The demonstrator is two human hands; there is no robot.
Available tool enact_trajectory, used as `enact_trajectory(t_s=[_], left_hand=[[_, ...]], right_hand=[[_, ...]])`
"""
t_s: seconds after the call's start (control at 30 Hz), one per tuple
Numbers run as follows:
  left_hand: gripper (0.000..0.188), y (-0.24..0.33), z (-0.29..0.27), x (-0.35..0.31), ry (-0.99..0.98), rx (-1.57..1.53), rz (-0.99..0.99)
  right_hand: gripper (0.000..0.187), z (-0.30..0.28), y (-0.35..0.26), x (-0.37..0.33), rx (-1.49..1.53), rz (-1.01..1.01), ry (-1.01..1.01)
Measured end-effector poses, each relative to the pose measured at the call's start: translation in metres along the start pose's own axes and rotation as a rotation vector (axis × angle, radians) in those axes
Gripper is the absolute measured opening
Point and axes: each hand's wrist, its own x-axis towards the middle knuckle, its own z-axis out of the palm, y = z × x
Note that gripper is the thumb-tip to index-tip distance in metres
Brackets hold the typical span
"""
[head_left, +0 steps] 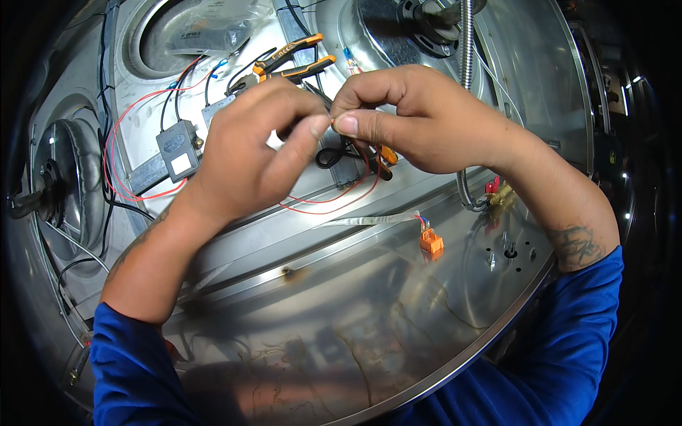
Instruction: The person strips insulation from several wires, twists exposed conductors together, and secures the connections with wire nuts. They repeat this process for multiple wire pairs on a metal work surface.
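Observation:
Over the metal housing my two hands meet fingertip to fingertip. My left hand [249,153] is closed, thumb and forefinger pinched together. From the other side my right hand [419,121] also pinches with thumb and forefinger. Between them sits a tiny reddish bit of a thin red wire [334,211], whose loop hangs below the hands; its end is mostly hidden by the fingers. Just beyond lie pliers [305,69] with orange and black handles. Under my right hand shows another orange and black tool handle [388,154], partly covered.
A grey box with wires [179,149] stands left of my hands. An orange connector [430,241] lies on the near steel panel [320,341]. A braided metal hose [466,50] runs down to a brass valve [501,196] at right. A clear plastic bag [213,32] lies far back.

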Motion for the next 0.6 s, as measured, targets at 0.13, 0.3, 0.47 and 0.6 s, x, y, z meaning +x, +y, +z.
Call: enact_trajectory(t_s=[0.13,0.3,0.47,0.6], left_hand=[[0.028,-0.0022,-0.0016,-0.0078,-0.062,-1.285,-0.852],[0.026,-0.0035,-0.0033,-0.0079,-0.177,-1.232,-0.921],[0.021,-0.0029,-0.0013,-0.0049,-0.179,-1.296,-0.951],[0.021,-0.0016,0.0029,-0.0062,-0.154,-1.35,-0.932]], right_hand=[[0.024,-0.0009,-0.0012,-0.0008,-0.233,-0.043,0.069],[0.024,0.0008,0.0028,0.0019,-0.317,-0.198,0.071],[0.025,0.0005,0.0025,0.0015,-0.287,-0.174,0.051],[0.025,-0.0009,-0.0002,0.0009,-0.228,-0.065,0.034]])
